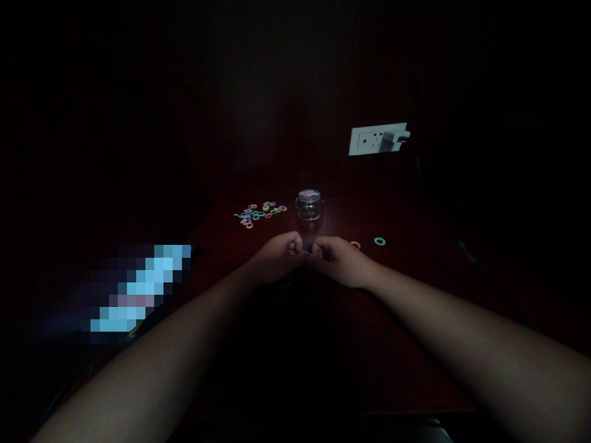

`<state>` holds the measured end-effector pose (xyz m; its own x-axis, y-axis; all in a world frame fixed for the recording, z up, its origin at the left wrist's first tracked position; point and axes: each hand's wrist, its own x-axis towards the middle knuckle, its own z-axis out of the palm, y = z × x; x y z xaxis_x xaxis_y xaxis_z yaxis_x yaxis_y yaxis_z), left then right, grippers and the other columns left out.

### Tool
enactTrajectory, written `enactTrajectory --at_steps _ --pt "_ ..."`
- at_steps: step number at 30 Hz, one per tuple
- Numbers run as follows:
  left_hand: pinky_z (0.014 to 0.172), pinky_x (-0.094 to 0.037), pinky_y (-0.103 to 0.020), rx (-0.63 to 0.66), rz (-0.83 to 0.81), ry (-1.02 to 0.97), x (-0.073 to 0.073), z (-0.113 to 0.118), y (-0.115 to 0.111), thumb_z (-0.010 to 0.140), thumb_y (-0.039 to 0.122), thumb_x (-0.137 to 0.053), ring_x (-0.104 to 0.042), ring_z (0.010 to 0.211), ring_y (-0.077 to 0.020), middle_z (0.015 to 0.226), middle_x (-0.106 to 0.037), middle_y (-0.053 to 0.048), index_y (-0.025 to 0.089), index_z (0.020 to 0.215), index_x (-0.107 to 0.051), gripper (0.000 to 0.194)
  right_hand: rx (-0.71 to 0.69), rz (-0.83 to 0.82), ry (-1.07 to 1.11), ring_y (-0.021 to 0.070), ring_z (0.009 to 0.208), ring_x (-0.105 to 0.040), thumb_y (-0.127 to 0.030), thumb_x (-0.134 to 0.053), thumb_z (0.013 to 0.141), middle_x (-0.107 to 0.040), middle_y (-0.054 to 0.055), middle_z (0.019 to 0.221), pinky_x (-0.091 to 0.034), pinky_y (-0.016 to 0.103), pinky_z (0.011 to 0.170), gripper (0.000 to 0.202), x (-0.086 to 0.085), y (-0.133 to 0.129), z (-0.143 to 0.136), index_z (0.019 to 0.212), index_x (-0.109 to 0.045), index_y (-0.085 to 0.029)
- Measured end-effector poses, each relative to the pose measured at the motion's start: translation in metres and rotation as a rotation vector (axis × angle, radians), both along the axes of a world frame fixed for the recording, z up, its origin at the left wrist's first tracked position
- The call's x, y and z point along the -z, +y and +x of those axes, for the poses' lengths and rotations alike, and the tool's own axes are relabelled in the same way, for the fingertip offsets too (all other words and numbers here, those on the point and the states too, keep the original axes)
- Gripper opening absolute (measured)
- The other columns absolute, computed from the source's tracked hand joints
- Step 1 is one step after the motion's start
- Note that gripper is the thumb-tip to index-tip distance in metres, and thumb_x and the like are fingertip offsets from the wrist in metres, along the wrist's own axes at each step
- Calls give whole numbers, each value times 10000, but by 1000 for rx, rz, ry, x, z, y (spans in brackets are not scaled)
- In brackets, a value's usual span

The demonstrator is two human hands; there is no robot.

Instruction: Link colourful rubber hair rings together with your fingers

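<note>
One clear jar (309, 210) stands upright on the tabletop (410, 261), its lid design too small to read; one wall socket (369, 140) holds one plug (401, 136). Left hand (282, 255) and right hand (340, 261), grips closed, pinch one thin pale band (308, 253) before the jar. One orange ring (355, 245) and one green ring (379, 242) lie rightward; small coloured bands (257, 214), overlapping beyond counting, lie left of the jar

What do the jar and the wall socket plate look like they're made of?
The jar: clear, glossy glass or plastic, since it's see-through with highlights; I can't tell which. The wall socket plate: probably smooth white plastic, judging by its even, pale surface.
</note>
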<state>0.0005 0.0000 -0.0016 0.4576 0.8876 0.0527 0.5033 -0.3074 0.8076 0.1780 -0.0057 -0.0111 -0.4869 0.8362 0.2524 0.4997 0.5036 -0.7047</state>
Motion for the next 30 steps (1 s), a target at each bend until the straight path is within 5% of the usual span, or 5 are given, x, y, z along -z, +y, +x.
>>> enactTrajectory --at_steps 23,30 --pt "492 -352 -162 27 -69 -92 3 1 3 737 321 -579 -442 562 -53 659 -511 17 132 809 -509 214 -12 -87 33 78 516 -480 -246 -426 817 -565 -18 629 -324 195 476 133 1 2 0 723 -493 -179" --pt "420 -265 -157 -47 3 -220 -18 5 -13 707 358 -607 -367 467 -37 551 -441 47 154 701 -446 260 18 -95 12 90 533 -486 -243 -436 805 -551 -17 614 -330 207 487 128 -3 -1 -2 699 -476 -183"
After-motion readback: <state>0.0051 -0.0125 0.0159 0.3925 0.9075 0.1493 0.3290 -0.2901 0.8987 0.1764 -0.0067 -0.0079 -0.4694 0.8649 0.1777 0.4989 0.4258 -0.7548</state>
